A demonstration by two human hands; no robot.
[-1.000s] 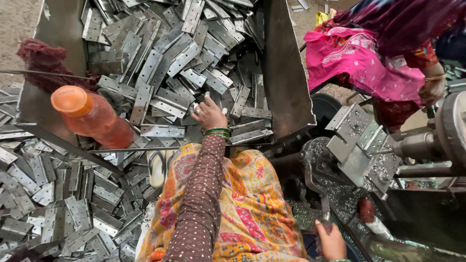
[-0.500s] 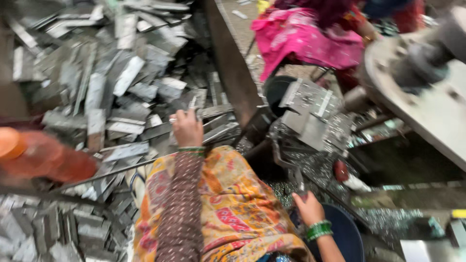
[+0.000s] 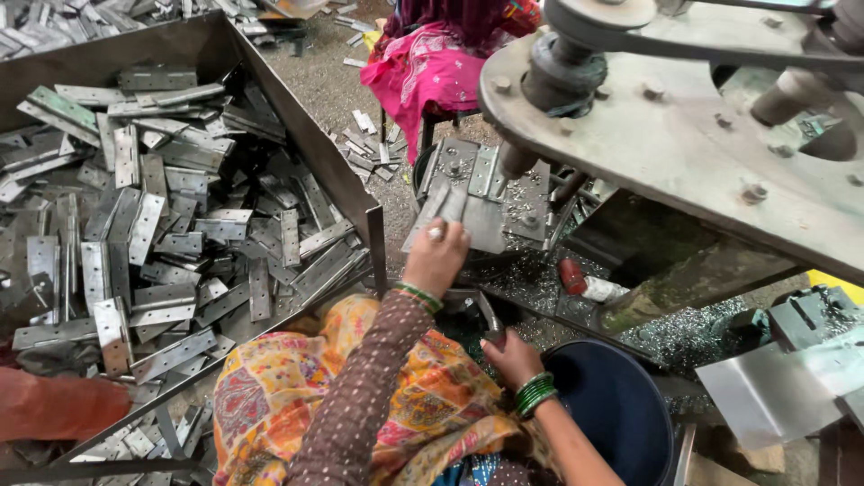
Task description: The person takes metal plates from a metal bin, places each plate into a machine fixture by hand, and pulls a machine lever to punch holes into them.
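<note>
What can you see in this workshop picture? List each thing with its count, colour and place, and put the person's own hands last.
Metal hinges: many, grey, heaped in the bin at left.
Bin: one, dark steel, left.
Hinge in hand: one, grey, on the machine plate at centre.
Machine: one, grey, top right.
Bucket: one, dark blue, bottom right.
Small bottle: one, red and white, under the machine.
Another person: one, pink clothes, top centre.
Left hand: holds the hinge, green bangles.
Right hand: grips a dark handle, green bangles.
</note>
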